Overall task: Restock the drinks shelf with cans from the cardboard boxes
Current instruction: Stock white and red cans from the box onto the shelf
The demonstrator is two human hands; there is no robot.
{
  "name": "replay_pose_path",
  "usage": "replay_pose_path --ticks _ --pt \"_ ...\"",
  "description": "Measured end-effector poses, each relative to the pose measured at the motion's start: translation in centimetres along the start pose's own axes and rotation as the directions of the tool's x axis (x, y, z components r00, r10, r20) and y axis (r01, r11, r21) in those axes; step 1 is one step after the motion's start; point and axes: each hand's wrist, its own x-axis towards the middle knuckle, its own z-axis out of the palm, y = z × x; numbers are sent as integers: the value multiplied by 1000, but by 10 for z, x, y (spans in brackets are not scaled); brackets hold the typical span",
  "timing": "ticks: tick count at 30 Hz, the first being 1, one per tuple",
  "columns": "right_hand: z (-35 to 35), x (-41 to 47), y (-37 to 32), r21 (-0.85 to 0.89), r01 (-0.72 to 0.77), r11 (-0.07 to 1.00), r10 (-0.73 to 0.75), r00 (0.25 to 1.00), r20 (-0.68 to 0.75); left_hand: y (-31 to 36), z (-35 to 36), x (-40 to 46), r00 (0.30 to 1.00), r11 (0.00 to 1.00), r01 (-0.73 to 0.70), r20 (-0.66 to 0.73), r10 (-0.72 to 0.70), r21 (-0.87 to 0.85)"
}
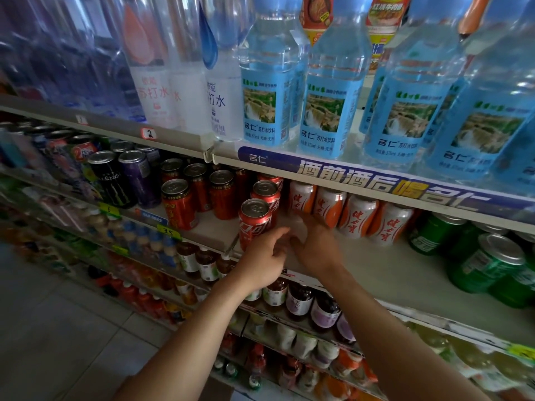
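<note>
A red cola can (255,219) stands upright at the front edge of the middle shelf (376,264), with a second red cola can (266,193) behind it. My left hand (265,257) is wrapped around the lower part of the front can. My right hand (317,246) lies just right of it, back facing up, fingers reaching toward the base of a row of white-and-orange cans (357,212). A pale blur sits under its fingers; whether it holds something is unclear. No cardboard box is in view.
Dark red tea cans (179,202) and black and purple energy cans (124,178) stand to the left, green cans (489,261) to the right. Water bottles (327,91) fill the shelf above, small bottles (298,299) the shelf below. Bare shelf surface lies between the orange and green cans.
</note>
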Motion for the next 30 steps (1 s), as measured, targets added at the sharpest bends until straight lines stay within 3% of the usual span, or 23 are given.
replay_pose_path --ticks 3,6,8,12,14,16,18,19,20,22,25,27,30 --pt "-14 -23 -22 143 81 986 -48 974 -222 16 -12 -11 996 995 -84 -28 82 -62" --pt "-14 -52 -45 254 232 939 -152 942 -299 18 -23 -41 994 981 -96 -73 85 -167" --pt "-1 -67 -56 314 305 899 -217 933 -286 5 -32 -61 991 972 -59 -130 30 -229" --pt "53 -99 -66 362 389 847 -386 919 -85 -53 -43 -108 959 940 119 -207 -192 -320" --pt "103 -117 -66 387 368 845 -443 888 121 -104 -41 -148 889 893 271 -264 -375 -359" --pt "164 -139 -64 389 331 860 -474 801 366 -164 -31 -197 756 804 420 -327 -567 -421" --pt "231 -166 -62 310 254 916 -399 641 655 -230 -14 -250 577 681 516 -376 -725 -520" --pt "267 -182 -54 220 198 955 -293 533 794 -260 -2 -277 495 630 553 -393 -775 -545" --pt "293 -193 -43 136 170 976 -200 453 869 -281 7 -296 463 595 590 -375 -803 -545" --pt "373 -229 -10 125 166 978 -173 325 930 -341 35 -342 344 462 630 -308 -887 -624" --pt "503 -284 57 83 219 972 -131 215 968 -440 90 -388 191 327 666 -271 -944 -670" --pt "558 -303 76 27 296 955 -87 191 978 -492 118 -398 146 296 678 -271 -951 -673" --pt "653 -323 112 23 330 944 -102 226 969 -574 161 -404 170 358 637 -329 -929 -682"
